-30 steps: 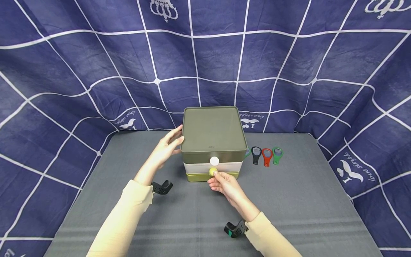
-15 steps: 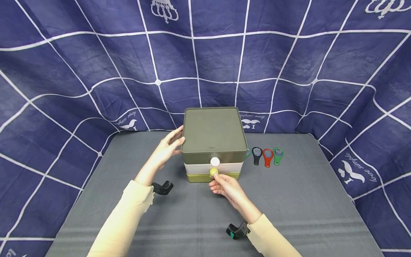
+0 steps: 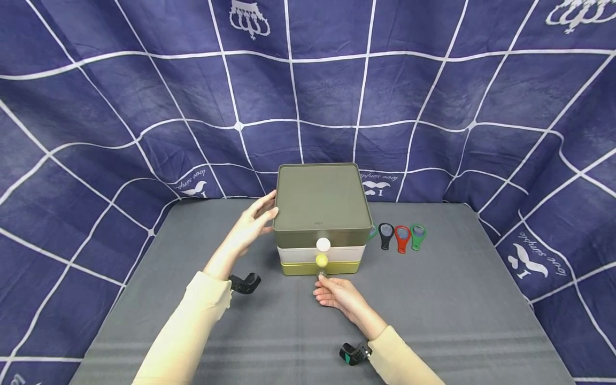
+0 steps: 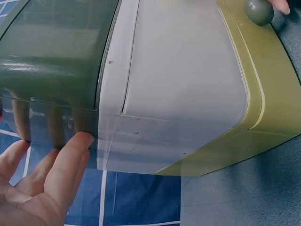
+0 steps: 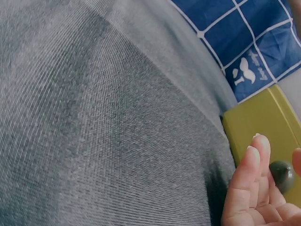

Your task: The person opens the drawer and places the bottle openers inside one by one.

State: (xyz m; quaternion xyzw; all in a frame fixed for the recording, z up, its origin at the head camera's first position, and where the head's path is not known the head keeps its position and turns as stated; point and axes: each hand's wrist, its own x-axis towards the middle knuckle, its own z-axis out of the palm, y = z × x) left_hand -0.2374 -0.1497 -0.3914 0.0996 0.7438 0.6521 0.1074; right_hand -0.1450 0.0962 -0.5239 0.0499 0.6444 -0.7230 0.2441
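A stacked drawer box [image 3: 323, 198] has a dark green top tier, a white middle tier and a yellow-green bottom tier. A white knob [image 3: 323, 245] is on the top drawer, a yellow knob [image 3: 321, 260] on the middle one. With thumb and fingers, my right hand [image 3: 343, 299] pinches the dark green knob [image 4: 259, 11] of the bottom drawer; the hand partly hides it in the head view. My left hand [image 3: 250, 224] rests its fairly straight fingers [image 4: 70, 160] against the left side of the top tier. All drawers look closed.
To the right of the box lie a black magnifier [image 3: 385, 235], a red magnifier [image 3: 402, 238] and a green magnifier [image 3: 417, 235]; another, partly hidden, shows beside the box. Grey cloth [image 3: 289, 331] covers the table. A blue checked curtain [image 3: 317, 91] hangs behind and at both sides.
My right hand has moved down from the yellow knob to the dark green knob below it. My left hand stays against the side of the box.
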